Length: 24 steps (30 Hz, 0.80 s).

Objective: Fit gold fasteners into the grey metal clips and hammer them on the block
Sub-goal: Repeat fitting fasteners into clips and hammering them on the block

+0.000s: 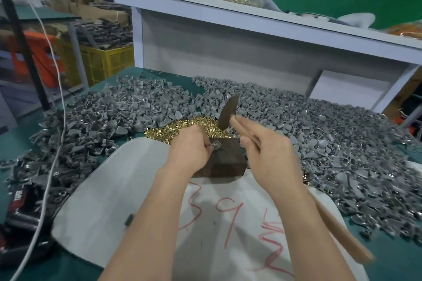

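Left hand (189,147) is pinching one grey clip (216,144) down on the top of the dark block (225,162), with the fingers curled tight round it. Can't tell if a gold fastener is seated in it, it's too small and blurry.

Right hand (268,155) is wrapped round the wooden handle of the hammer (229,110). The head is up above the block and smeared with blur, so it looks like mid-strike to me.

To do this bit well I'd keep the clip flat on the block, fingertips off to the side of the strike spot, and use short square taps rather than big swings.

The spare gold fasteners (189,126) sit just behind the block. Heaps of loose clips (127,109) cover the green surface (402,267) either side.
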Tool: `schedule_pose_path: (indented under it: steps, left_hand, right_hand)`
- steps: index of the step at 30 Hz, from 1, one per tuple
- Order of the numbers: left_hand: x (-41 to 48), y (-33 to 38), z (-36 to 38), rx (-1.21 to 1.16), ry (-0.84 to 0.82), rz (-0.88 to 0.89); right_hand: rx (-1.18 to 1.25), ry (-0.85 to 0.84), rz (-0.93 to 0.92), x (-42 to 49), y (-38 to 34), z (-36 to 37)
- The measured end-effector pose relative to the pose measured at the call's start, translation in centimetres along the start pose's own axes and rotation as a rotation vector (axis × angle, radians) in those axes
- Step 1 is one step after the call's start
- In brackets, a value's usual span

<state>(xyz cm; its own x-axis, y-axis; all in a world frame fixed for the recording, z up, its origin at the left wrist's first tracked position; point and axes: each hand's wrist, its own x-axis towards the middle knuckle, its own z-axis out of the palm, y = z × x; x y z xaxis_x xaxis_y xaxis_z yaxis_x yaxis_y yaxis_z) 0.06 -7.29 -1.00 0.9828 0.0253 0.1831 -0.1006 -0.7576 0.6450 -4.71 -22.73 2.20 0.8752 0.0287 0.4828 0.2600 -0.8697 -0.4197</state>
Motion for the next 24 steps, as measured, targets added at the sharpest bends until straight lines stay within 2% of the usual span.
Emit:
schedule_pose_path:
  steps: [2, 3, 5, 6, 7, 10, 11, 14, 15, 17, 20, 24]
  left_hand:
    - [0.1, 0.1, 0.0, -0.001, -0.002, -0.010]
    - [0.1, 0.1, 0.0, 0.000, -0.001, -0.021]
    - [0.0, 0.1, -0.1, 0.007, -0.001, -0.024]
    - [-0.1, 0.2, -0.1, 0.009, 0.003, -0.020]
    - [-0.1, 0.2, -0.1, 0.007, 0.007, -0.018]
    - [0.0, 0.2, -0.1, 0.004, 0.005, -0.016]
    - [0.1, 0.1, 0.0, 0.004, 0.006, -0.022]
    - [-0.1, 0.3, -0.1, 0.001, -0.008, -0.039]
    - [-0.1, 0.4, -0.2, 0.000, -0.007, -0.042]
    - [-0.1, 0.4, -0.2, 0.004, -0.015, -0.046]
    - [-0.1, 0.4, -0.3, 0.005, -0.026, -0.042]
    - [-0.2, 0.6, -0.3, 0.010, -0.030, -0.045]
  right_hand:
    - [0.115, 0.092, -0.045, 0.2, 0.1, -0.3]
    - [0.098, 0.046, -0.047, 0.3, 0.1, -0.3]
    - [-0.046, -0.187, 0.021, 0.2, 0.7, 0.2]
    - [-0.083, -0.217, 0.039, 0.0, 0.8, 0.3]
    - [-0.101, -0.173, 0.038, 0.1, 0.7, 0.3]
    - [0.061, 0.085, -0.037, 0.2, 0.2, -0.1]
    - [0.066, 0.074, -0.036, 0.4, 0.2, -0.2]
    - [-0.096, -0.236, 0.055, 0.3, 0.6, 0.5]
    - [-0.078, -0.250, 0.071, 0.4, 0.8, 0.7]
    - [0.054, -0.168, 0.084, 0.6, 1.0, 0.9]
    - [0.207, -0.045, 0.239, 1.3, 2.9, 1.6]
    - [0.199, -0.136, 0.490, 1.5, 5.8, 2.4]
